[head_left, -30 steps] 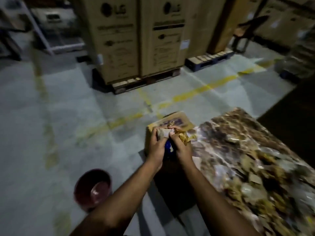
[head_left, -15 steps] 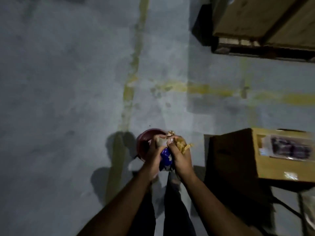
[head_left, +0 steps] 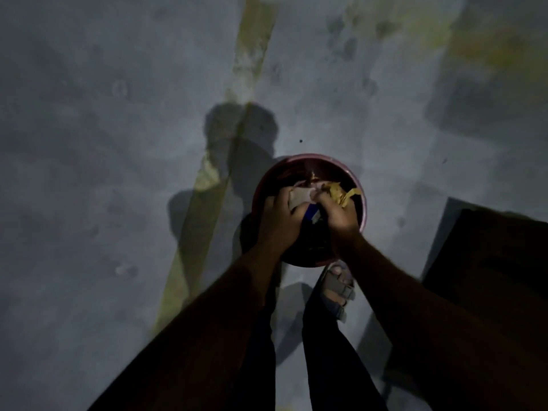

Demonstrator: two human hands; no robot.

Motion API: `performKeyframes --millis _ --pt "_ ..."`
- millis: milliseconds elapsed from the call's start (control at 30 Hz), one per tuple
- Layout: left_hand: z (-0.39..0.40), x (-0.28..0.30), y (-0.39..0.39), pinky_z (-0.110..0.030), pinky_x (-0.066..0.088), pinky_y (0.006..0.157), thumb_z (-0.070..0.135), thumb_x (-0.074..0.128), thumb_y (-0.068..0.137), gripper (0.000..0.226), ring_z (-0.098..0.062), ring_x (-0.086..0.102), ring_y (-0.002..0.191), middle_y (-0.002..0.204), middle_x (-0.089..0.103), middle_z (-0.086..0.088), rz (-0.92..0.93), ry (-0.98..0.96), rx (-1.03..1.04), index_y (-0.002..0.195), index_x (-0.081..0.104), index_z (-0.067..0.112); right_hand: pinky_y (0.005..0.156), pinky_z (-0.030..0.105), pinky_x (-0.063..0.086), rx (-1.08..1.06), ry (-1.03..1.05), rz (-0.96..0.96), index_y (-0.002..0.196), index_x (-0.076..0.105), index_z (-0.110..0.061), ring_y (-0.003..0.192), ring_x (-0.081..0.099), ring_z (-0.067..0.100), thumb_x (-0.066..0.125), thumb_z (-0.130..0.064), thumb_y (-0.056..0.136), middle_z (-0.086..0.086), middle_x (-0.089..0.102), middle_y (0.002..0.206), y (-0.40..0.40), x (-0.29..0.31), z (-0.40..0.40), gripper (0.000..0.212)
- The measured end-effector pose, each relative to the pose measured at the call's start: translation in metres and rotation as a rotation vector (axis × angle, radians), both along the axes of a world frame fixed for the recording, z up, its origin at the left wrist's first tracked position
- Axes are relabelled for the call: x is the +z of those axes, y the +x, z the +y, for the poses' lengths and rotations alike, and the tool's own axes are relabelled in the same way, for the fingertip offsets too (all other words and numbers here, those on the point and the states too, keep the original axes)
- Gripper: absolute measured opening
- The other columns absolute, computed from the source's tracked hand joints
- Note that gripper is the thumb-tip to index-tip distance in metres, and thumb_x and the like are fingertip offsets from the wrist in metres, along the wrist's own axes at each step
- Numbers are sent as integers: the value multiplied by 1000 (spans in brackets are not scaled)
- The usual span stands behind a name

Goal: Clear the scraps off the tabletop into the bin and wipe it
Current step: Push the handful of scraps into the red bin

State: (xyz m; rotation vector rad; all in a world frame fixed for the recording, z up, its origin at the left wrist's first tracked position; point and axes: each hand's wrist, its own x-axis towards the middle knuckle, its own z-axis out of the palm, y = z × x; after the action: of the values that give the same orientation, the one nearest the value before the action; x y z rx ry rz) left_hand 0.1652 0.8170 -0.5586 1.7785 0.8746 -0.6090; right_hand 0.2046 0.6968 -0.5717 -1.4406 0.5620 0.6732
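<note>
Head view. Left hand (head_left: 280, 219) and right hand (head_left: 338, 216) pressed together, both clamped on a bundle of scraps (head_left: 318, 195) held over the bin (head_left: 363, 203), centre frame.

Risk: yellow strips stick out toward 2 o'clock near the rim; let go unevenly and light pieces may flutter past onto the floor (head_left: 118, 143).

Surface not in view. Grey concrete, worn yellow line (head_left: 207, 185) at 10 o'clock, dark box (head_left: 486, 262) at 4 o'clock, sandalled foot (head_left: 336, 287) at 6. Dim light.
</note>
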Motion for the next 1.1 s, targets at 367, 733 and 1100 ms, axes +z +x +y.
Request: performKeyframes --millis 367,733,1100 --pt "14 -65 3 -28 42 98 21 73 90 71 -28 52 130 146 52 -8 95 -3 -2 151 37 24 103 39 50 625 -432 -92 138 46 -33 121 59 19 91 -62 56 2 59 134 14 -84 -28 97" --pt "5 -45 -3 -21 39 101 11 75 86 76 -11 50 127 139 52 7 28 -124 59 153 42 25 114 34 36 811 -486 -75 159 25 -25 140 46 32 78 -18 85 12 46 154 15 -65 -22 92" --pt "8 64 -16 -23 36 96 17 65 94 55 -18 49 131 142 53 1 -11 -104 99 145 48 27 95 23 44 609 -458 -49 140 53 -23 122 59 19 68 -23 93 1 63 134 -12 61 -29 49"
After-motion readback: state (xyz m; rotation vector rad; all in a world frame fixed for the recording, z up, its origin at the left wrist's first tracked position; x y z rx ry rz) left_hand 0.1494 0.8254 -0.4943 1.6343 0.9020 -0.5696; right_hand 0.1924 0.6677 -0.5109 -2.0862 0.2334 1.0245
